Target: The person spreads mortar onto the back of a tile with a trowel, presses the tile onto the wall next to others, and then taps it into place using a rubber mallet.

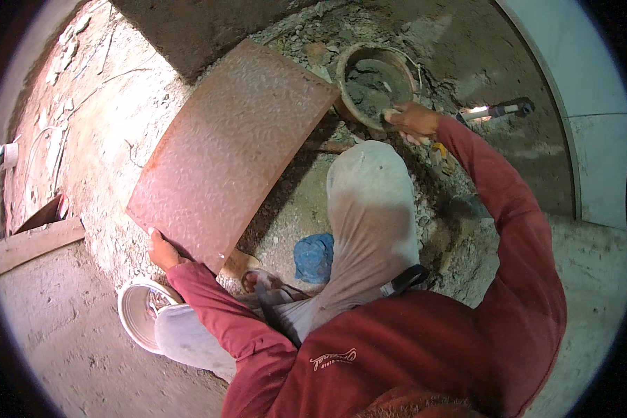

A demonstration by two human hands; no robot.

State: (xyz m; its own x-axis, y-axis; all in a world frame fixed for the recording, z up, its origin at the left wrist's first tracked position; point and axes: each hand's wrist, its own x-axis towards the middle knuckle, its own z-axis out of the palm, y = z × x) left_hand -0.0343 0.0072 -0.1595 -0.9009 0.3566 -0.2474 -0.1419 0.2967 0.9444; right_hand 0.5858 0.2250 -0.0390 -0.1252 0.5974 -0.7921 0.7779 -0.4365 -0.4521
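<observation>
At the far left, a white fitting (7, 155) sits by the wall, with a wooden board (38, 247) lower down. Further right, a white bucket (136, 320) with some bits inside stands on the floor, partly covered by the person's leg. Just above it, the left hand (164, 249) has its grip pinching the lower left edge of a large pink tile (237, 153), the thumb on top. The tile lies slantwise left of the middle, its upper right corner beside the rim of a mortar bucket (346, 83). Below the tile, a crumpled blue cloth or bag (313, 258) lies next to the bent knee (369, 171). The right hand (416, 122) is at the bucket's near rim, fingers curled; whether its grip closes on anything, I cannot tell. Right of it lies a dark-handled tool (498, 111), and pale panels (599, 139) stand at the far right.
</observation>
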